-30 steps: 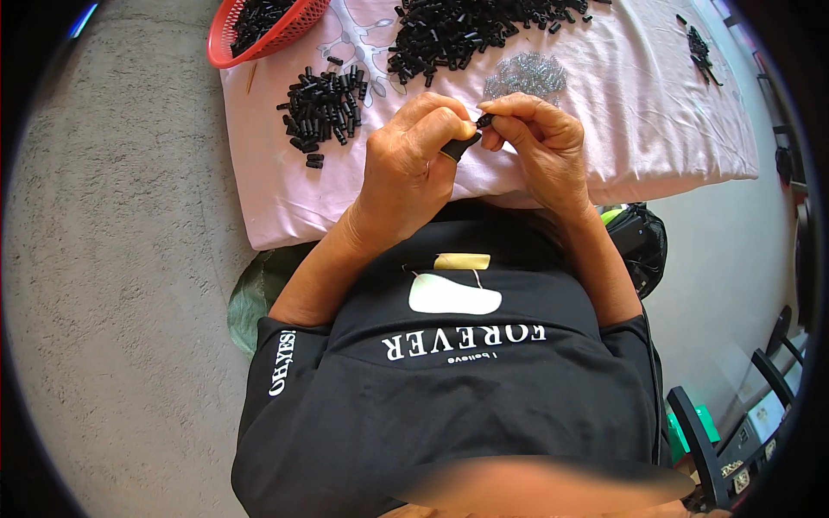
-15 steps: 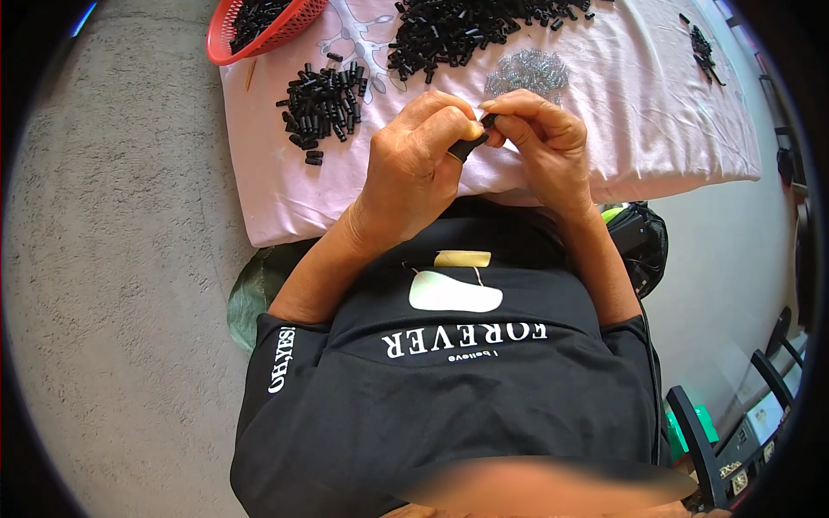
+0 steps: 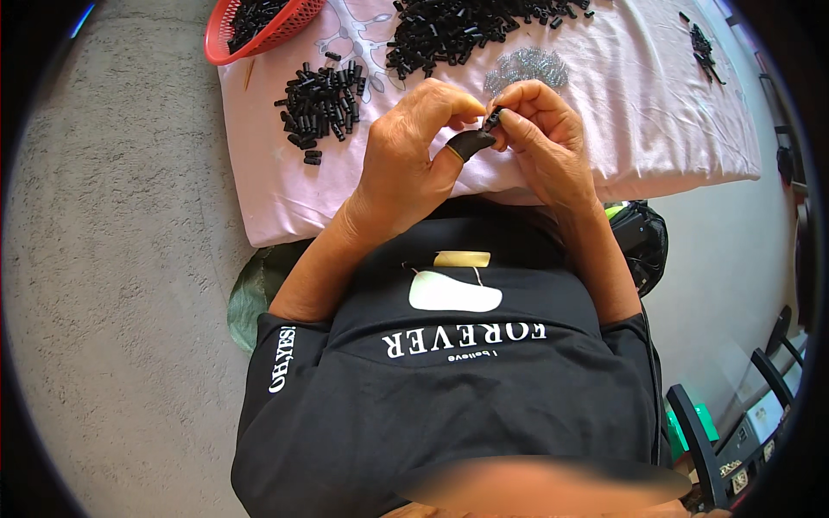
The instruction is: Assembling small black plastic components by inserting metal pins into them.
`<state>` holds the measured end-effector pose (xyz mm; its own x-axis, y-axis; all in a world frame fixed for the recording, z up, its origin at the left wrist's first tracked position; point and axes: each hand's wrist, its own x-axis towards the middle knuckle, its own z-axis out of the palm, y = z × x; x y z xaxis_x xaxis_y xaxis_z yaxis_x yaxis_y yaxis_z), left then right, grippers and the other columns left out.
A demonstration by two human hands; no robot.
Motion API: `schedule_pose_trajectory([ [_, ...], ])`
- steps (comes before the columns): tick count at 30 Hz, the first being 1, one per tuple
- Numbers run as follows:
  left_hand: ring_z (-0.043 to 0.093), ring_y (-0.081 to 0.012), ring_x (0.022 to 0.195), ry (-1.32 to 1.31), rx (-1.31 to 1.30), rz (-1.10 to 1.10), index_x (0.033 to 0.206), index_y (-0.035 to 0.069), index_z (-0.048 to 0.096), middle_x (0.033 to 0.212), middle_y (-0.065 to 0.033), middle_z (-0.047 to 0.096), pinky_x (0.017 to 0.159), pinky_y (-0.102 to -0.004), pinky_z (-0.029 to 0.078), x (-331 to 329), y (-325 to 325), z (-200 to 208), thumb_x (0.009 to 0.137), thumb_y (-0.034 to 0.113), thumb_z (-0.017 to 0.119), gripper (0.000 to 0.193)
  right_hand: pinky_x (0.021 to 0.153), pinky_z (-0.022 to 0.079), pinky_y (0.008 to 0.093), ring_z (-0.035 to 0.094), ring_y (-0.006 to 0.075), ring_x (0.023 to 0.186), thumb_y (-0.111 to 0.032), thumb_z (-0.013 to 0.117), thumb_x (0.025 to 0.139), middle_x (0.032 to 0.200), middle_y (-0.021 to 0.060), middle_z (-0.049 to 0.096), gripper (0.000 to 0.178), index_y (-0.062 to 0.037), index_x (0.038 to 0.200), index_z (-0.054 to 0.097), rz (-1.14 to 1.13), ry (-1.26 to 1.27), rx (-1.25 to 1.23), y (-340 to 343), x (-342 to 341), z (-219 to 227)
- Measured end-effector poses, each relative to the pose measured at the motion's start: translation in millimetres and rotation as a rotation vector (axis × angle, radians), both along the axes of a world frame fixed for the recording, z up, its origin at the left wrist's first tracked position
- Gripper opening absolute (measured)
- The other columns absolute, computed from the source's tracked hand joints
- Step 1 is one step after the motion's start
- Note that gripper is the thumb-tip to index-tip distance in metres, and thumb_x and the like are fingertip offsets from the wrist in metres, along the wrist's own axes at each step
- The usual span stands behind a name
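My left hand and my right hand meet above the near edge of the cloth-covered table. Between their fingertips is a small black cylindrical part. My right thumb and index finger pinch its upper end. The left thumb wears a black finger cot and presses at the lower end, with the left index tip beside it. Fine detail at that lower end is too small to make out. Just beyond my hands lies a pile of small silvery springs.
A heap of black cylindrical parts covers the far middle of the pink cloth. A smaller pile lies left, near a red plastic basket of black pieces. More black pieces lie far right. A black bag stands beside the table.
My left index finger has lifted and straightened away from the thumb. More of the black part and the finger cot now shows between my hands.
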<state>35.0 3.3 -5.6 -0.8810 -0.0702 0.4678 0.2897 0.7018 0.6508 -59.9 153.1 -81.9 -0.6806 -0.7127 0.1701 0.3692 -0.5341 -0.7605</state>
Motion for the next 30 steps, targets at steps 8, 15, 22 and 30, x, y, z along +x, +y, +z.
schedule_pose_trajectory([
  [8, 0.068, -0.0239, 0.089, -0.057, -0.122, -0.062, 0.115, 0.004, 0.068, 0.107, -0.0115, 0.064, 0.078, -0.0319, 0.055, -2.7, -10.5, 0.1, 0.077, -0.001, 0.074, 0.038, 0.071, 0.051, 0.0219, 0.061, 0.0088, 0.078, -0.004, 0.062, 0.098, 0.096, 0.0077, 0.069, 0.016, -0.0010, 0.114, 0.059, 0.070, -0.046, 0.003, 1.7, -2.7, 2.5],
  [15, 0.065, -0.0286, 0.095, -0.063, -0.195, -0.146, 0.116, 0.004, 0.067, 0.105, -0.0124, 0.062, 0.081, -0.0354, 0.054, -5.4, -9.1, 6.3, 0.078, 0.001, 0.074, 0.039, 0.063, 0.045, 0.0196, 0.057, 0.0075, 0.073, -0.002, 0.064, 0.096, 0.093, 0.0097, 0.068, 0.033, -0.0026, 0.125, 0.051, 0.099, -0.067, 0.001, 3.0, -3.4, 6.6],
  [22, 0.065, -0.0308, 0.092, -0.051, -0.152, -0.134, 0.109, 0.002, 0.066, 0.102, -0.0131, 0.062, 0.078, -0.0364, 0.054, -3.6, -1.7, 4.6, 0.074, -0.004, 0.072, 0.036, 0.061, 0.044, 0.0194, 0.057, 0.0075, 0.071, -0.003, 0.066, 0.095, 0.088, 0.0082, 0.066, 0.035, -0.0023, 0.126, 0.050, 0.126, -0.074, 0.013, 4.7, -4.4, 7.6],
  [30, 0.063, -0.0330, 0.093, 0.030, -0.186, -0.086, 0.105, 0.000, 0.065, 0.101, -0.0140, 0.062, 0.079, -0.0386, 0.054, 1.1, 3.1, 0.2, 0.070, -0.006, 0.073, 0.036, 0.059, 0.042, 0.0192, 0.055, 0.0069, 0.068, -0.002, 0.065, 0.095, 0.085, 0.0060, 0.063, 0.036, -0.0024, 0.128, 0.049, 0.158, -0.041, 0.010, 5.4, -5.4, 5.2],
])
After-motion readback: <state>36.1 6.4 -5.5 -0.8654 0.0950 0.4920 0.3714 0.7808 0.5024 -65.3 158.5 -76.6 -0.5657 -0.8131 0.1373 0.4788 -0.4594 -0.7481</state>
